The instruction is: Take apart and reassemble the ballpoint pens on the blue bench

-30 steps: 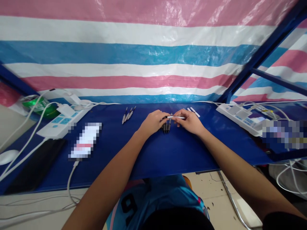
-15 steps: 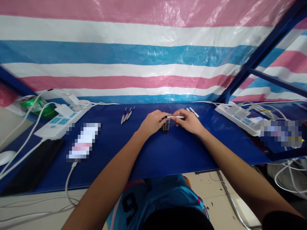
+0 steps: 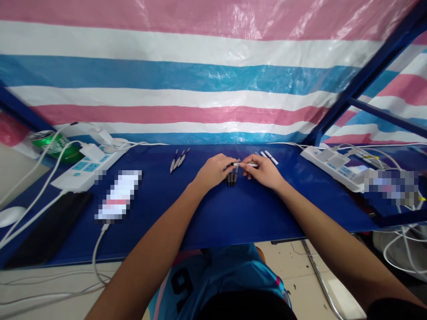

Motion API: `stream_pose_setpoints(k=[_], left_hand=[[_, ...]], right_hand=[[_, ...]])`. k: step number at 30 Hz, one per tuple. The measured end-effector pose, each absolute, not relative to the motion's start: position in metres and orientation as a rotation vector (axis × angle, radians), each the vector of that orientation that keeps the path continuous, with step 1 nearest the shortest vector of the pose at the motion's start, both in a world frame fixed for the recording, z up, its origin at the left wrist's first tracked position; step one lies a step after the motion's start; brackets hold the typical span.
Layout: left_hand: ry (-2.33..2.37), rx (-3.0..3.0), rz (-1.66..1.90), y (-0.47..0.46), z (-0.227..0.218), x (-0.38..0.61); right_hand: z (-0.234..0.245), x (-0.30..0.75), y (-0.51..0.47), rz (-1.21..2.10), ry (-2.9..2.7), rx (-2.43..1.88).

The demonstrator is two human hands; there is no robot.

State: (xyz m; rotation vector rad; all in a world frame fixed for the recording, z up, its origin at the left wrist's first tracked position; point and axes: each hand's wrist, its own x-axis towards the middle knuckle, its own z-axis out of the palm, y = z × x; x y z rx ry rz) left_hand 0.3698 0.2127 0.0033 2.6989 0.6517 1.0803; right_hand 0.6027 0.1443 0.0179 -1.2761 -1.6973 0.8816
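My left hand (image 3: 213,171) and my right hand (image 3: 263,173) meet over the blue tabletop (image 3: 207,218), both pinching a slim white pen barrel (image 3: 245,165). Its dark end sits at my left fingertips. Just below my fingers lie several dark pen parts (image 3: 231,179), partly hidden by my hands. Several more dark-and-silver pen parts (image 3: 178,160) lie to the left of my left hand. Beyond my right hand lie several white pen barrels (image 3: 270,157).
White power strips lie at the left (image 3: 87,169) and right (image 3: 333,169) of the table, with white cables running off. A blurred-out phone (image 3: 118,195) lies on a charging cable. A green can (image 3: 55,144) stands at the far left. A striped tarp (image 3: 167,75) hangs behind.
Both hands still hold the white pen barrel together, with only slight finger shifts. The view has moved a little.
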Motion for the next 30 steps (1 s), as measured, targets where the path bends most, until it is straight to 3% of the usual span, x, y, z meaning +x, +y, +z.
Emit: stream_pose_setpoints(k=[9, 20, 25, 30], left_hand=[[0.636, 2.699, 1.060, 0.211, 0.007, 0.368], [0.622, 2.815, 0.646, 0.201, 0.019, 0.373], [0.620, 2.805, 0.650, 0.203, 0.016, 0.374], [0.597, 2.740, 0.869, 0.203, 0.018, 0.374]], right_hand=[[0.019, 0.601, 0.143, 0.876, -1.691, -1.264], [0.021, 0.601, 0.139, 0.704, -1.988, -1.301], [0.021, 0.602, 0.139, 0.741, -1.973, -1.288], [0.022, 0.599, 0.141, 0.918, -1.751, -1.195]])
